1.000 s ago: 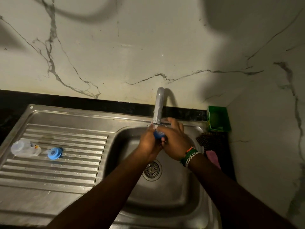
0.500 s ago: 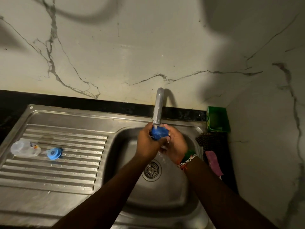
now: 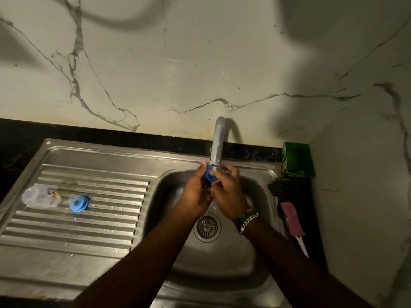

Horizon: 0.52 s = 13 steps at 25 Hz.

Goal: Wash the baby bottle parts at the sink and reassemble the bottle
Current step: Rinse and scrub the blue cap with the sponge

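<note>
Holding a blue cap (image 3: 210, 174) right under the mouth of the tap (image 3: 217, 143), the left hand (image 3: 195, 192) has its fingers closed around the cap's left edge, over the sink (image 3: 222, 258). The right hand (image 3: 229, 192) sits just beside it, touching the cap from the right with bent fingers; whether it truly grips the cap or only rubs it cannot be told, as the fingertips blur by the spout. A green and white bracelet (image 3: 246, 220) circles the right wrist. Below the hands lies the drain (image 3: 207, 227) at the bottom of the basin. Out on the ribbed drainboard (image 3: 89, 223) to the left, well apart from the hands, the clear bottle (image 3: 41, 197) lies on its side, and a blue ring (image 3: 79, 203) rests just to its right. Right of the basin, a green box (image 3: 298, 160) stands in the corner against the marble wall (image 3: 178, 63), with a dark scrubber (image 3: 287, 190) near it and a pink brush (image 3: 292, 221) lying on the black counter (image 3: 311, 230).
</note>
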Motion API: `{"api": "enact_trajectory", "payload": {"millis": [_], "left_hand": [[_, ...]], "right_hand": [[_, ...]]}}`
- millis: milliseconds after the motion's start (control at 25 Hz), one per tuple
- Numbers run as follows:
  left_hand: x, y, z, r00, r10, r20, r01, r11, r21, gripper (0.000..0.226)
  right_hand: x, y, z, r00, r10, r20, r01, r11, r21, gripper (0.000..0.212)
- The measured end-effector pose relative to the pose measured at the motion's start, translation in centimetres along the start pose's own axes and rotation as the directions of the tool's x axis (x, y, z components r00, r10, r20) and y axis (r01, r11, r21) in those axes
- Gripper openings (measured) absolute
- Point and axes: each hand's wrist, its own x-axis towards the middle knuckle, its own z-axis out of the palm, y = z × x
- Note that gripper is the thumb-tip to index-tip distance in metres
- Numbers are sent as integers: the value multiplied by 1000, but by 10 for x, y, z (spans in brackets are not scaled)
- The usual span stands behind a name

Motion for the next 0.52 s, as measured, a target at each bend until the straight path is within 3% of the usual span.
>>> {"api": "enact_trajectory", "payload": {"millis": [40, 120, 240, 360, 440, 520], "left_hand": [[-4, 0, 5, 998, -51, -31, 51, 999, -17, 44], [-6, 0, 13, 993, -102, -60, 98, 994, -57, 45], [-4, 2, 21, 989, -104, -108, 100, 994, -42, 45], [-6, 0, 24, 976, -135, -168, 150, 985, 80, 49], [-6, 3, 25, 982, -132, -137, 136, 991, 15, 54], [-4, 2, 24, 986, -139, -88, 133, 989, -63, 51]], "right_hand": [[-3, 7, -1, 997, -70, -38, 60, 973, -224, 36], [-9, 7, -6, 993, -101, -54, 67, 895, -442, 43], [-13, 0, -10, 992, -112, 51, 123, 872, -473, 54], [-9, -4, -24, 1000, -6, 2, 6, 836, -548, 57], [-9, -4, -28, 998, -45, -32, 17, 799, -601, 52], [-11, -4, -22, 997, -72, 8, 65, 856, -513, 48]]}}
